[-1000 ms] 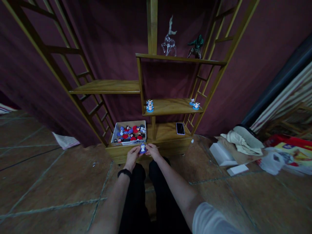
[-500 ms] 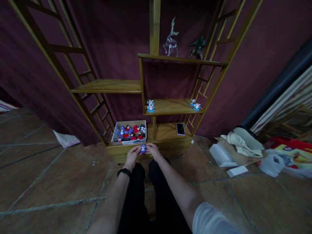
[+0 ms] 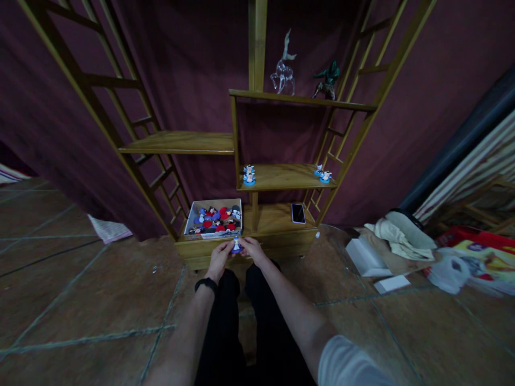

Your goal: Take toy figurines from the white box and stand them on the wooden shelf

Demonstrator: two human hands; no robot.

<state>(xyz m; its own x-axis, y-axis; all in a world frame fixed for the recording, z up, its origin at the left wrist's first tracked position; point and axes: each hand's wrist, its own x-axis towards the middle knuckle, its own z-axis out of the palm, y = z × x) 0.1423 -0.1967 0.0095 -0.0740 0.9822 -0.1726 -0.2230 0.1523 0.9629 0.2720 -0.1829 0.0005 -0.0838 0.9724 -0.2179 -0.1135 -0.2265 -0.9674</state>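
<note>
While a small purple-based figurine (image 3: 236, 246) is held just in front of the bottom shelf (image 3: 274, 220), we record the left hand (image 3: 219, 257) pinching one side and the right hand (image 3: 252, 250) pinching the other. Directly beyond, we observe an open box (image 3: 198, 206) of mixed figurines (image 3: 224, 213); to its right, on the same shelf, a phone (image 3: 298, 213) lies flat.

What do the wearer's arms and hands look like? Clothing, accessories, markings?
Left hand and right hand: no gloves. Black wristband on the left wrist; watch or bracelet, can't tell. None visible on the right. Pale grey short sleeve on the right arm; left sleeve out of frame. No cables or markings visible.
</note>
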